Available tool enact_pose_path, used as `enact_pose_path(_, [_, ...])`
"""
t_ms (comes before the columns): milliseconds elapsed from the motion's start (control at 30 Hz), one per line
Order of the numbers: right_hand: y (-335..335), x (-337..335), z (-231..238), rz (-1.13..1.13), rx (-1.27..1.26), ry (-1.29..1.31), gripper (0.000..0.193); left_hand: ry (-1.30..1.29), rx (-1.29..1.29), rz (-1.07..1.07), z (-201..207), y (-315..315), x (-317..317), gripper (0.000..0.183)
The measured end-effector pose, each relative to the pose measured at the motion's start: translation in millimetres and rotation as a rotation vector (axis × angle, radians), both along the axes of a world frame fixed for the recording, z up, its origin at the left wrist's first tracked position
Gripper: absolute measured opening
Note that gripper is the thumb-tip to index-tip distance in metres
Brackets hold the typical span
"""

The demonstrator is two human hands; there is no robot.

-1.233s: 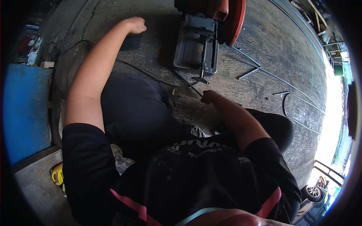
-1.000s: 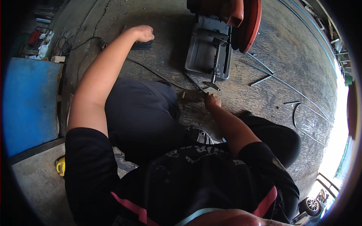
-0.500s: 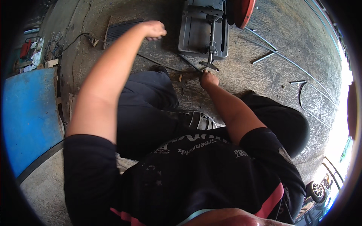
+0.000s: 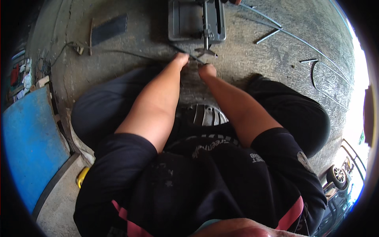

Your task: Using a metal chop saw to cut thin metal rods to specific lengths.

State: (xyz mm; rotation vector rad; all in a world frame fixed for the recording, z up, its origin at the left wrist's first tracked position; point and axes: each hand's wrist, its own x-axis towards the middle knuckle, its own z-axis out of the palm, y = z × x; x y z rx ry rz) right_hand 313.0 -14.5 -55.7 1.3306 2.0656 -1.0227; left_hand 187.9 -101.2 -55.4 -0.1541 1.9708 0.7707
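- The dark rod [image 4: 195, 59] is on a slant just in front of the machine [image 4: 187, 23], on the person's side of it;
- the right hand [image 4: 207, 71], in front of the machine, is closed around the near end of this rod;
- the left hand [image 4: 181, 59], also in front of the machine, is at the rod, nearer to its other end; its fingers are hidden, so I cannot tell whether it grasps;
- left of the machine there are a dark flat stack [image 4: 109, 30] and, nearer to the person, a cable [image 4: 126, 53];
- right of the machine, thin metal pipes [image 4: 268, 36] lie on the floor [image 4: 252, 59].
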Motion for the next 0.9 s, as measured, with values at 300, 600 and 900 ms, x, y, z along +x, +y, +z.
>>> enact_pose_path(300, [6.6,-8.2,25.7,-0.993,-0.859,-0.047,0.044,-0.138,-0.015,0.468,0.1,-5.5,-4.4,0.034])
enact_pose_path(600, [23.6,-23.4,1.3,-1.363,-0.738,0.021,0.016,-0.047,-0.015,0.569,-14.8,13.8,-2.1,0.027])
enact_pose_path(900, [21.5,-6.6,-2.8,-1.269,-0.84,-0.134,0.026,0.286,-0.303,0.401,6.8,9.6,28.6,0.042])
